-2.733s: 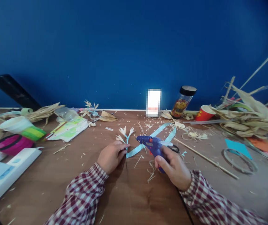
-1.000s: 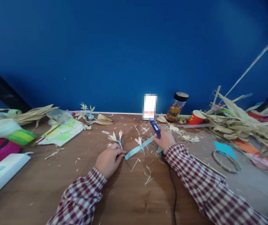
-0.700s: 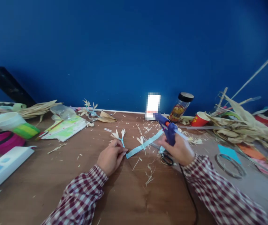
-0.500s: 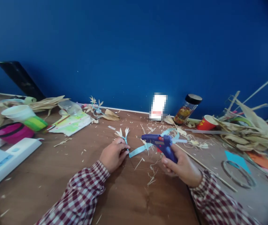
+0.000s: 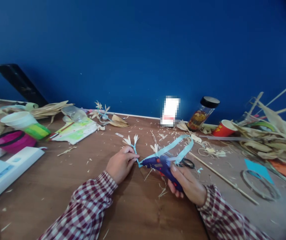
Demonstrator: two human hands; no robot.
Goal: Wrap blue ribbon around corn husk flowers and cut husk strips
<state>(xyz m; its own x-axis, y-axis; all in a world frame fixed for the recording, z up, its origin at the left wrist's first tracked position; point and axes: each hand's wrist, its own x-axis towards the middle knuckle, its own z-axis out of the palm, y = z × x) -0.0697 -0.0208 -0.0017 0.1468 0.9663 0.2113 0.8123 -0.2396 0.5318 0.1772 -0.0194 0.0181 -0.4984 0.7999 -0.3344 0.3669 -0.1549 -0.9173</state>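
My left hand [image 5: 120, 164] rests on the wooden table [image 5: 57, 186], its fingers pinched on the near end of a light blue ribbon [image 5: 173, 148] where a small straw flower sprig [image 5: 130, 141] is attached. My right hand [image 5: 186, 184] is wrapped round the handle of a blue glue gun [image 5: 158, 163]. The gun's nozzle points left and sits right at the ribbon end by my left fingertips. Another small straw flower [image 5: 154, 147] sits on the ribbon further along. The ribbon loops back toward the right behind the gun.
Black scissors [image 5: 186, 163] lie behind the gun. A long thin stick [image 5: 223, 178], a jar [image 5: 203, 113], a red paper cup [image 5: 225, 128], dried husks [image 5: 270, 140] and a wire ring [image 5: 260, 181] fill the right. Bowls [image 5: 15, 140], a white cup [image 5: 17, 119] and paper [image 5: 75, 131] sit left. Straw scraps litter the table.
My right hand reached to the far side of the table, then brought the glue gun back down and to the left until its nozzle met the ribbon end. My left hand kept its pinch.
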